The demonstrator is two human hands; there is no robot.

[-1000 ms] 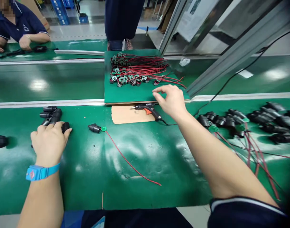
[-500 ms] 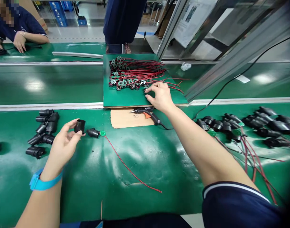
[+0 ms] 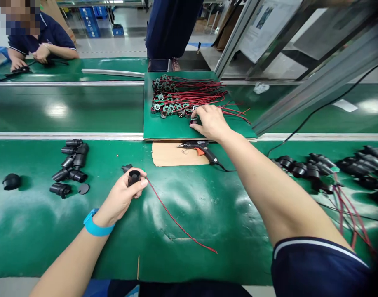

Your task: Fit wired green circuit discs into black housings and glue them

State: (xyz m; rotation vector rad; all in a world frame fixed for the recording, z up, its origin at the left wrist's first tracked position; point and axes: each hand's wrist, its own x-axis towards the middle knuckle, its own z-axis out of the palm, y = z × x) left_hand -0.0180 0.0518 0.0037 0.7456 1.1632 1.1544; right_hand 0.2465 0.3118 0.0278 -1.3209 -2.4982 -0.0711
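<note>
My left hand (image 3: pixel 124 196) holds a small black plastic cap (image 3: pixel 134 177) upright at the middle of the green bench. A black part with a red wire (image 3: pixel 176 220) lies just behind that hand, mostly hidden. My right hand (image 3: pixel 210 121) reaches far forward onto a raised green board (image 3: pixel 173 128), its fingertips on a small wired coil part (image 3: pixel 194 120) at the edge of the wired coil pile (image 3: pixel 182 97). Whether the fingers grip it is unclear.
A heap of black caps (image 3: pixel 71 165) lies left, with one cap (image 3: pixel 12 181) apart. A glue gun (image 3: pixel 201 147) rests on cardboard (image 3: pixel 173 154). Assembled black parts with wires (image 3: pixel 327 169) fill the right. Another person's hands (image 3: pixel 40 53) work at the far bench.
My left hand took a black cap from the left heap and carried it right to the wired part. My right hand moved forward from above the glue gun onto the coil pile.
</note>
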